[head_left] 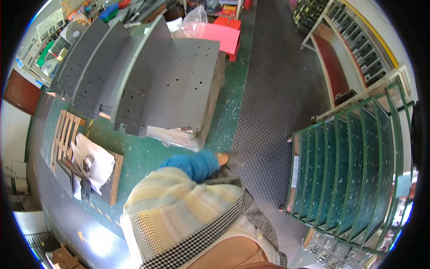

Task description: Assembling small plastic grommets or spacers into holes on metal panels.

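My left arm wears a cream, striped knit sleeve [165,201] and a blue sleeve cover [190,165], and bends across in front of me. At the cover's end is my left hand [226,160], a small blurred patch of skin and grey; its fingers cannot be made out, nor whether it holds anything. Beyond it, apart from the hand, stand large grey bent metal panels [179,85] with punched holes, stacked on a plastic-wrapped base [179,136]. My right hand is out of the picture.
Dark diamond-plate flooring [268,103] runs ahead beside green floor. A green slatted rack [340,170] stands on the right, with shelves of metal parts [358,49] beyond. At left, a wooden pallet [117,179] bears a white sack [96,157] and dark strips. A pink-red stool [221,38] is ahead.
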Demonstrator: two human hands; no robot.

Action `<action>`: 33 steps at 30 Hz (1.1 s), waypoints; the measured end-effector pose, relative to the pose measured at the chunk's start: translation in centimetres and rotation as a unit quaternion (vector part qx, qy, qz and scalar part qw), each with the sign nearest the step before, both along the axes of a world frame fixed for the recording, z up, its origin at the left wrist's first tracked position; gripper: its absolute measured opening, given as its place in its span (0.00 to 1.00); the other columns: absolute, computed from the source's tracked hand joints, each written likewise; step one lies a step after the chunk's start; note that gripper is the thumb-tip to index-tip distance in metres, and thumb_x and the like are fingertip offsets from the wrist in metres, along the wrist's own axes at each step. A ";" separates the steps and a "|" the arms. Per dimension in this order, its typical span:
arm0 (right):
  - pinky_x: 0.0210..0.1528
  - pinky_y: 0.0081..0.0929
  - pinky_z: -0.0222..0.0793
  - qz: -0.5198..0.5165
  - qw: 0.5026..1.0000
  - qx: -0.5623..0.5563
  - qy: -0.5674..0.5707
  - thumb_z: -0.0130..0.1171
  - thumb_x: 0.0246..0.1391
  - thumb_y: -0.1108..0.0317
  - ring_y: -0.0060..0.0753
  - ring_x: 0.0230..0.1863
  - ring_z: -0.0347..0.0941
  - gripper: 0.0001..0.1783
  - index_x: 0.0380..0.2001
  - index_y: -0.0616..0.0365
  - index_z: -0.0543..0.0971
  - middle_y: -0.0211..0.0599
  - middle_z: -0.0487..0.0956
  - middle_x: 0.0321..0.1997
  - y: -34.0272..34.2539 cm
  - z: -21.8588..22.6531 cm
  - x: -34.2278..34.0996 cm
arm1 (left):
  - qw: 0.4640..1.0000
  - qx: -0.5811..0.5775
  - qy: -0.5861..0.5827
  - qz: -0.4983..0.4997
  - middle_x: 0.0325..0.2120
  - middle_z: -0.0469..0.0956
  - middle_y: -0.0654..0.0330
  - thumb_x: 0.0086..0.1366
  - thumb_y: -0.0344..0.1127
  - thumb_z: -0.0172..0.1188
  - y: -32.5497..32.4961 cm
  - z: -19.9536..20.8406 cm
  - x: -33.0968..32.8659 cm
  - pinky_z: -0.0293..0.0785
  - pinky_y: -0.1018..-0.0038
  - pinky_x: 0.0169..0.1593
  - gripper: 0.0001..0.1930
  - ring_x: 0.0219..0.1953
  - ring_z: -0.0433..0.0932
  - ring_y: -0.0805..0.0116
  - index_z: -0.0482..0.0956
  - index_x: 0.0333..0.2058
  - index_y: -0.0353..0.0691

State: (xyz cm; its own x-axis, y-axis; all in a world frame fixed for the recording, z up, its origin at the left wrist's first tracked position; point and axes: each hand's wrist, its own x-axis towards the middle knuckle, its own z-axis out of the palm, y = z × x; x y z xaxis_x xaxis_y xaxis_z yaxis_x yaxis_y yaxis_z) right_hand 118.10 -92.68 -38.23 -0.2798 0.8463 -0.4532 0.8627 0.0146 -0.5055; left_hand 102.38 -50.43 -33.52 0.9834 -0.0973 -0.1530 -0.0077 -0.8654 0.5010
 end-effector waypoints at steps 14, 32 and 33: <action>0.42 0.50 0.77 0.013 0.990 0.023 -0.135 0.56 0.58 0.56 0.52 0.37 0.82 0.17 0.39 0.57 0.84 0.49 0.84 0.37 30.7 5.2 45.2 | 0.838 -0.223 0.057 0.495 0.64 0.72 0.46 0.65 0.52 0.58 19.6 13.0 26.2 0.63 0.59 0.69 0.34 0.67 0.68 0.45 0.71 0.65 0.39; 0.64 0.45 0.69 -0.227 0.969 0.010 -0.100 0.50 0.67 0.54 0.51 0.60 0.76 0.25 0.54 0.63 0.81 0.57 0.79 0.59 81.5 1.7 74.3 | 0.258 0.204 0.039 0.943 0.69 0.64 0.48 0.62 0.60 0.64 38.8 26.0 12.7 0.61 0.56 0.70 0.41 0.71 0.61 0.45 0.68 0.66 0.41; 0.62 0.45 0.69 -0.066 0.965 -0.039 -0.251 0.49 0.67 0.54 0.50 0.59 0.77 0.25 0.53 0.63 0.81 0.56 0.80 0.57 83.7 0.0 73.3 | 0.238 0.269 0.004 0.933 0.69 0.64 0.47 0.64 0.57 0.63 40.9 27.7 14.0 0.62 0.55 0.70 0.39 0.70 0.62 0.45 0.68 0.66 0.38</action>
State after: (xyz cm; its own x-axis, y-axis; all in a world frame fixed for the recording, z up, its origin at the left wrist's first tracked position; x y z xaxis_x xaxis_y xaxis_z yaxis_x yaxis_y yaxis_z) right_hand 191.43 -8.94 -38.19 0.0998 0.8179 -0.5666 0.9908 -0.1339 -0.0187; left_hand 116.40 -9.49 -5.80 -0.7634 0.5446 0.3474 0.6414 0.7030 0.3073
